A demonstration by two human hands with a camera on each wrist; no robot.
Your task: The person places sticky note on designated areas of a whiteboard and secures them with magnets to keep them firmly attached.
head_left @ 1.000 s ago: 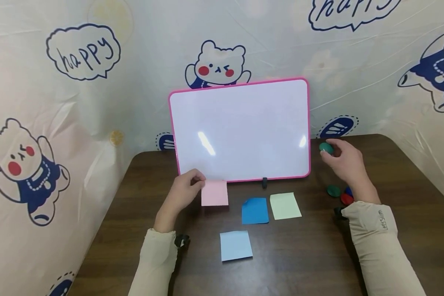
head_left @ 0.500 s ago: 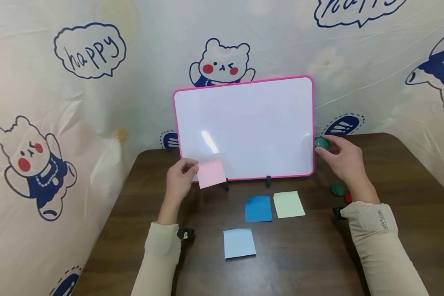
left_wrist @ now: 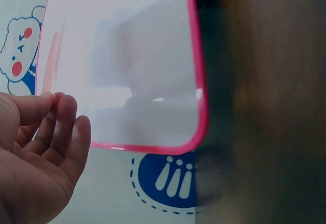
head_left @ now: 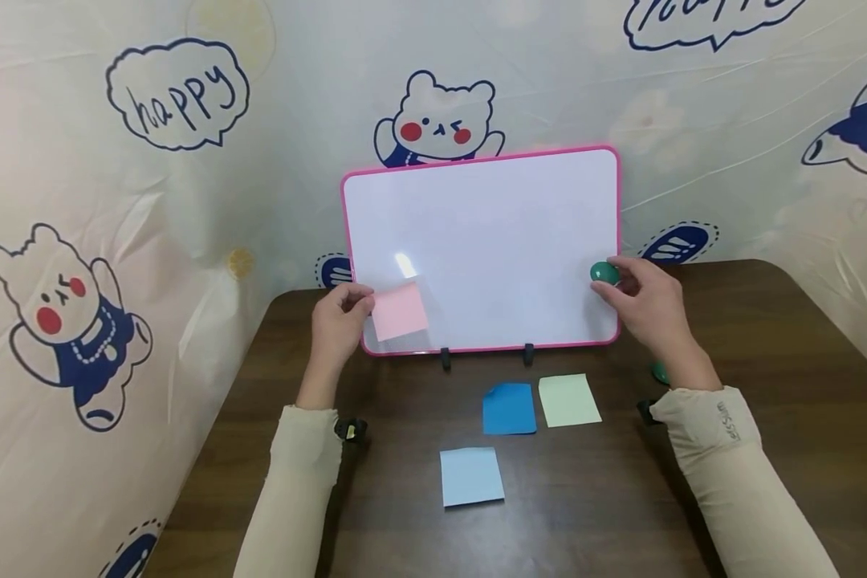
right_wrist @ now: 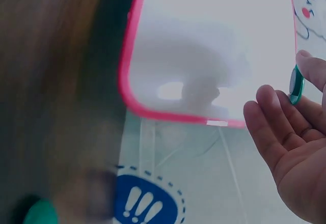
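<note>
My left hand [head_left: 338,323] pinches a pink sticky note [head_left: 400,311] by its left edge, in front of the lower left of a pink-framed whiteboard [head_left: 491,241]. The left wrist view shows the note [left_wrist: 52,63] edge-on between thumb and fingertips. Over by the board's right edge, my right hand [head_left: 649,303] grips a round green magnet [head_left: 604,273] between thumb and fingers. Seen from the right wrist, that magnet [right_wrist: 295,84] is held on its side, its pale back turned toward the board. Whether note or magnet touches the board, I cannot tell.
On the wooden table [head_left: 549,514] lie a blue note [head_left: 509,409], a pale green note [head_left: 569,400] and a light blue note [head_left: 472,477]. Another green magnet [head_left: 661,372] sits partly behind my right wrist. Black feet [head_left: 528,354] support the board against a printed curtain [head_left: 282,160].
My left hand has lifted the pink note from the table edge of the board up in front of its lower left. The right hand has carried the green magnet leftward, over the board's right side.
</note>
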